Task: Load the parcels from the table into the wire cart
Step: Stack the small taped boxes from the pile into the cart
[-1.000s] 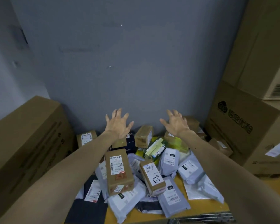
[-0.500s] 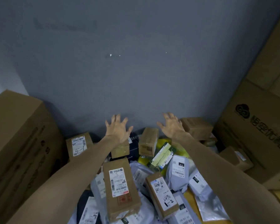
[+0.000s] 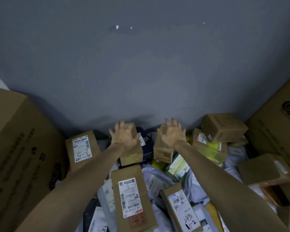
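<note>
brown cardboard parcels (image 3: pixel 132 196), white labels, handwritten numbers

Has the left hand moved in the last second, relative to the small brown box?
Yes. The left hand came down: before it showed above the small brown box, now it overlaps it.

A: Views?
B: One, head-worn, wide-angle, facing forward and down along both arms.
A: Range?
B: Close. Parcel pile (image 3: pixel 131 195) fills the bottom, left hand (image 3: pixel 124 139) and right hand (image 3: pixel 172 137) mid-frame, grey wall (image 3: pixel 141 72) right behind, filling the top half.
</note>
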